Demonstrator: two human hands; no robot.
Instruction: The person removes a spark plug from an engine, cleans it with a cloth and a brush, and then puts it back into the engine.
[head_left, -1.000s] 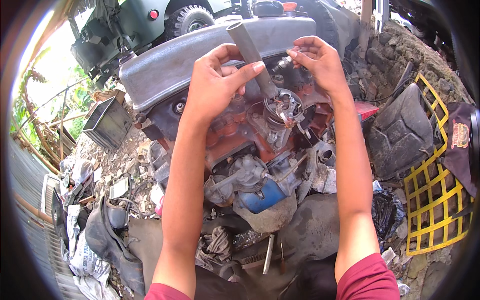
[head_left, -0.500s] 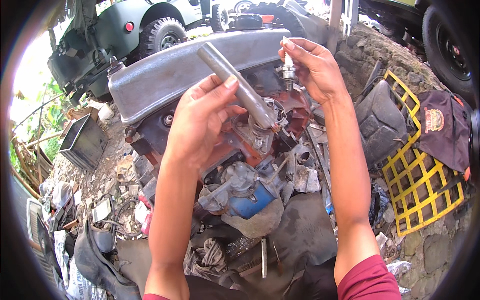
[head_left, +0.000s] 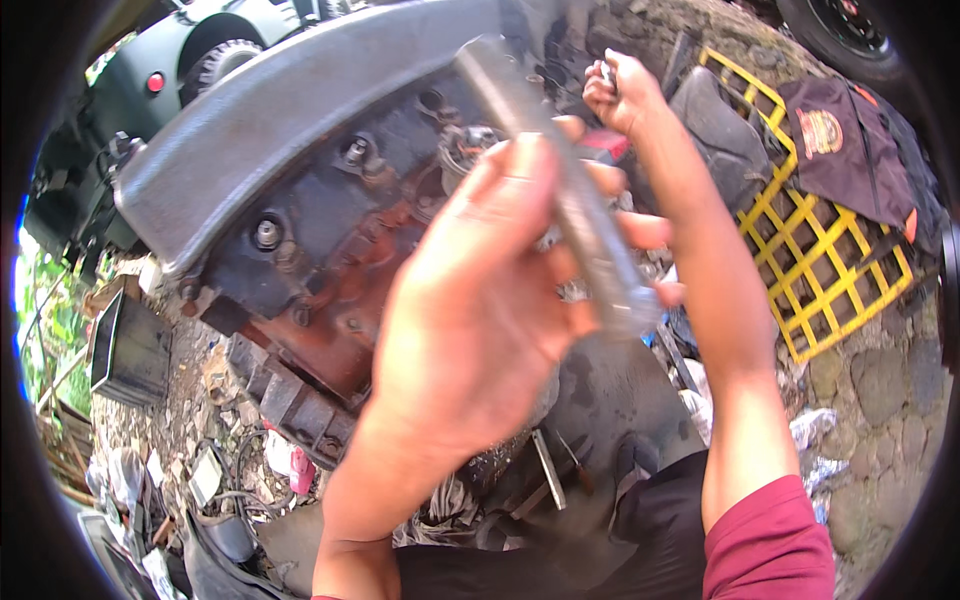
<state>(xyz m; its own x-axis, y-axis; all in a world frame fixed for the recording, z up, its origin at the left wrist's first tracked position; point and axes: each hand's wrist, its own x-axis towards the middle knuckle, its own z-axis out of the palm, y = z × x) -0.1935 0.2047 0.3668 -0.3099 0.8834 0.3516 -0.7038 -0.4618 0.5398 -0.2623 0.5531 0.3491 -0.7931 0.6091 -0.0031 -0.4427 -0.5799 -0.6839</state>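
My left hand point(head_left: 460, 300) is raised close to the camera, its thumb and fingers closed around a grey metal tube point(head_left: 598, 240). The tube slants from upper left to lower right and is slightly blurred. Farther off on the right, my right hand point(head_left: 632, 98) is curled around a spark plug point(head_left: 606, 72); only a small pale bit of it shows between the fingers. Below and beyond both hands lies a dirty engine block point(head_left: 330, 290). Two spark plugs stand in its top, one at the left point(head_left: 267, 234) and one farther back point(head_left: 357, 150).
A long grey metal cover point(head_left: 290, 100) runs along the engine's far side. To the right are a yellow metal grille point(head_left: 830, 265) and a dark bag point(head_left: 850, 150). An open metal box point(head_left: 130, 350) stands left, near rubble. A green vehicle point(head_left: 130, 130) is behind.
The view has shifted leftward and down over the engine. My left hand has come nearer the camera, turning the tube. My right hand has closed further over the spark plug, mostly hiding it.
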